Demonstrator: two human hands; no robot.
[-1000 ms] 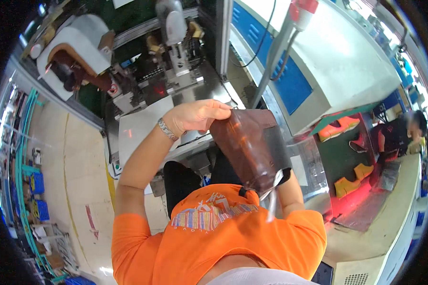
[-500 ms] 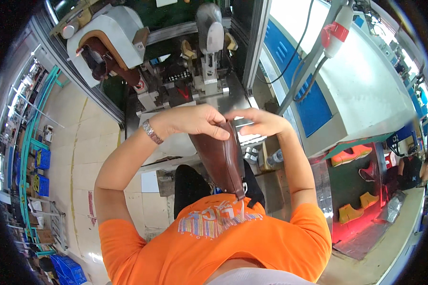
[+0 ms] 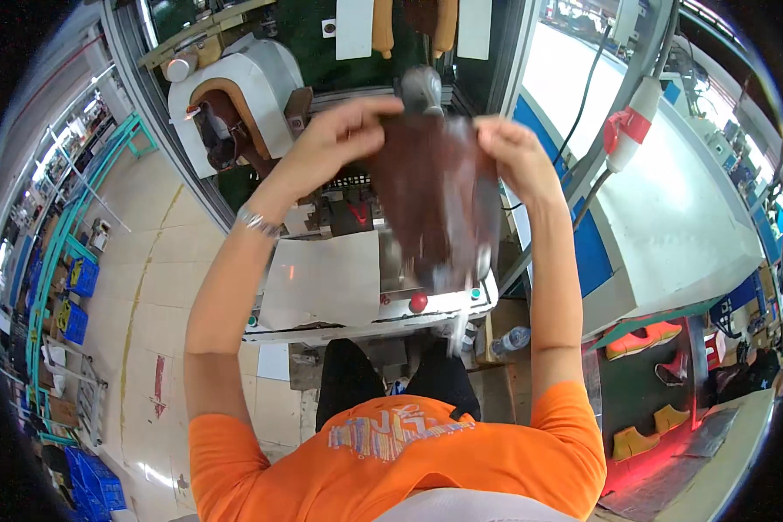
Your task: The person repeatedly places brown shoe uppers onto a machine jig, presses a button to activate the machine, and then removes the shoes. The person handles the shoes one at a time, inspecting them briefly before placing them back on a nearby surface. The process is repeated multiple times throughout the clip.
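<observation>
A brown leather boot upper (image 3: 431, 191), blurred by motion, hangs spread between my two hands in front of the machine. My left hand (image 3: 344, 143) grips its top left edge, thumb and fingers closed. At the top right edge, my right hand (image 3: 515, 150) pinches the leather. White laces or strips (image 3: 459, 331) dangle from the lower end. Just behind the upper's top edge rises a rounded grey metal form (image 3: 421, 87), its lower part hidden by the leather. Another brown upper (image 3: 222, 130) sits in the white clamp unit (image 3: 274, 74) to the left.
Below my hands runs the machine's front ledge with a white sheet (image 3: 322, 278) and a red button (image 3: 418, 302). Tan padded arms (image 3: 383, 26) hang at the top. A large pale machine (image 3: 670, 226) stands to the right, above red-lit shoes (image 3: 639, 339).
Both hands have moved up and away from my body, carrying the upper from above my lap to the metal form. They are now further apart, and the upper is spread wider.
</observation>
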